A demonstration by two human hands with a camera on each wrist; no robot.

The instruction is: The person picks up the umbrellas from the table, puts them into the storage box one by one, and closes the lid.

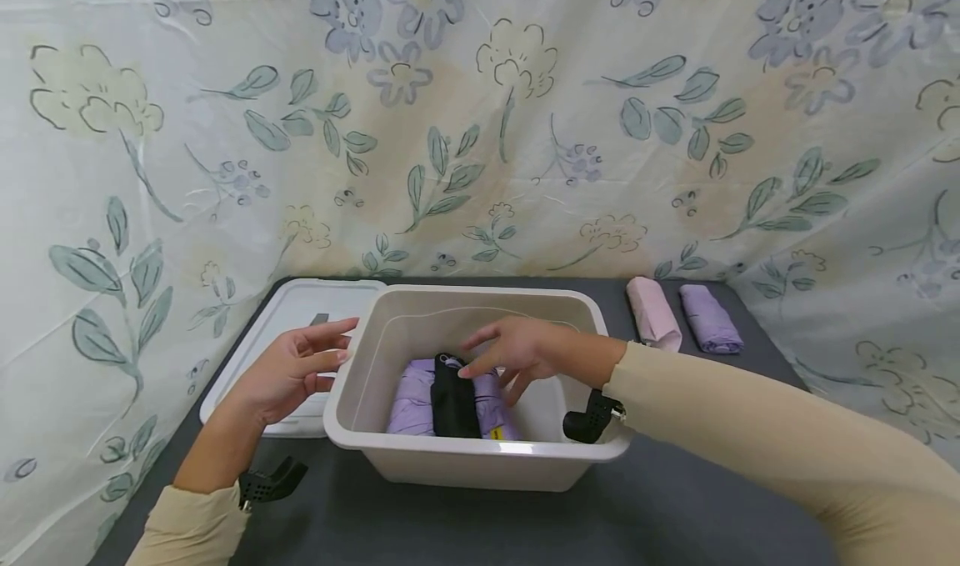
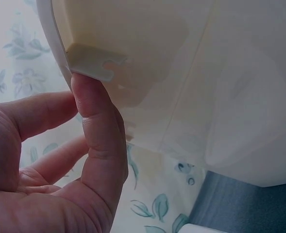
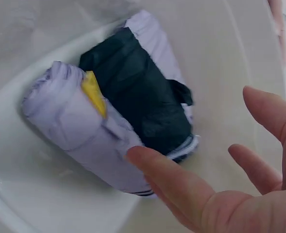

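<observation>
A beige plastic bin (image 1: 480, 468) stands in the middle of the table. Inside lie a rolled purple fabric bundle (image 1: 410, 399), a rolled black fabric bundle (image 1: 454, 403) and a second purple roll (image 3: 84, 114) with a yellow tag (image 3: 93, 93), side by side. My right hand (image 1: 521, 349) reaches into the bin with its fingers spread. One of its fingertips is at the end of the tagged purple roll; whether it touches cannot be told. At the bin's left rim, my left hand (image 1: 296, 370) touches the edge with its fingertips, the fingers apart.
A white lid (image 1: 292, 299) lies on the dark table (image 1: 420, 516) to the left, partly behind the bin. Right of the bin lie a pink roll (image 1: 654, 312) and another purple roll (image 1: 711, 318). A floral curtain (image 1: 480, 174) hangs behind and along the sides.
</observation>
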